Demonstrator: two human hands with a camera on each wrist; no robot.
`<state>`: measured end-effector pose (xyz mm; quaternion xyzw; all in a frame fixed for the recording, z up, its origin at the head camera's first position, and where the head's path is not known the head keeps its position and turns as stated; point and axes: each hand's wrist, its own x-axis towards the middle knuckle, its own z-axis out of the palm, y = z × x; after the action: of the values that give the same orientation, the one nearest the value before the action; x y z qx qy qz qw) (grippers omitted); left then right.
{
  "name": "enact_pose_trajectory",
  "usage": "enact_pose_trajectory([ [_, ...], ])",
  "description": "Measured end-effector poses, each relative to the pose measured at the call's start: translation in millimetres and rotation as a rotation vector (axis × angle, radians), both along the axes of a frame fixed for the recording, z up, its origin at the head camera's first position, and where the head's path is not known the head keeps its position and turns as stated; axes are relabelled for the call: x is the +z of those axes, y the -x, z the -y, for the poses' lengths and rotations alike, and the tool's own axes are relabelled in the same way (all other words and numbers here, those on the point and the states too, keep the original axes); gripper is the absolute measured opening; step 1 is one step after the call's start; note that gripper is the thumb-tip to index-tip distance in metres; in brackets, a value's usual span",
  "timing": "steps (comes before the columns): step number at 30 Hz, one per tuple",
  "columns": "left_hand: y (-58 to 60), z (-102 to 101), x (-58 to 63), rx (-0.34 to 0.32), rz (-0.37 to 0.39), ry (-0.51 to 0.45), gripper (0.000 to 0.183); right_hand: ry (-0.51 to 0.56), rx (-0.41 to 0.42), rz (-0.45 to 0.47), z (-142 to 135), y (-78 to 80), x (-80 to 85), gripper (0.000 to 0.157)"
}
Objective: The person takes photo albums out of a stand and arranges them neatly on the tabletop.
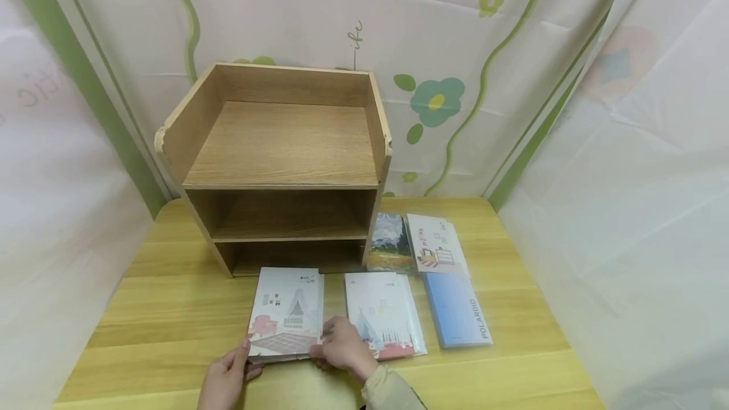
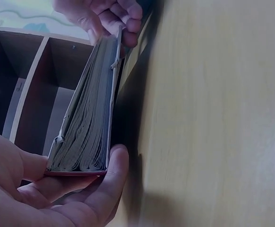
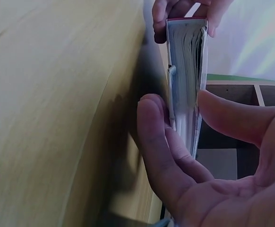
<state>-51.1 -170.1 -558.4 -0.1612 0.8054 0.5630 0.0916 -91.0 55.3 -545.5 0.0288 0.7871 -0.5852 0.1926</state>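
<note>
A thick photo album [image 1: 285,312] with a white cover showing a tent and pink shapes is held between both hands in front of the shelf. My left hand [image 1: 224,372] grips its lower left corner at the spine, thumb on the front cover and fingers beneath. On the opposite edge, my right hand [image 1: 344,348] pinches the album near its lower right corner. In the left wrist view the album's many page edges [image 2: 88,113] fan slightly between the covers. The right wrist view shows its back cover [image 3: 171,94] raised off the wooden table, with fingers underneath.
A wooden shelf [image 1: 290,182] with two lower compartments stands behind the album. To the right lie another white album [image 1: 376,309], a blue POLAROID album [image 1: 455,309], a landscape-picture album [image 1: 390,242] and a white illustrated one [image 1: 434,242]. Printed curtains surround the table [image 1: 154,309].
</note>
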Motion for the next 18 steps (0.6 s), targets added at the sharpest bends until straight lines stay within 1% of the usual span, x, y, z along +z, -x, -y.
enact_pose_trajectory([
  [3,0.7,2.3,0.1,-0.006,-0.004,0.01,0.064,-0.034,0.007,-0.008,1.6,-0.5,-0.9,0.034],
  [7,1.0,5.5,-2.0,-0.004,-0.007,0.009,0.063,-0.113,0.013,-0.059,4.1,-1.2,-3.5,0.028],
  [9,0.5,7.0,-3.1,-0.004,-0.009,0.009,0.062,-0.143,0.015,-0.078,5.6,-1.3,-4.5,0.028],
  [12,0.9,7.4,-4.0,0.004,-0.008,-0.013,0.061,-0.159,0.013,-0.086,6.8,-0.6,-6.0,0.029],
  [15,1.0,7.1,-3.0,0.011,0.003,0.005,0.065,-0.187,0.014,-0.089,7.7,0.5,-6.8,0.029],
  [18,0.7,6.1,-0.3,0.014,0.018,0.05,0.068,-0.209,0.018,-0.094,8.1,1.9,-6.9,0.03],
])
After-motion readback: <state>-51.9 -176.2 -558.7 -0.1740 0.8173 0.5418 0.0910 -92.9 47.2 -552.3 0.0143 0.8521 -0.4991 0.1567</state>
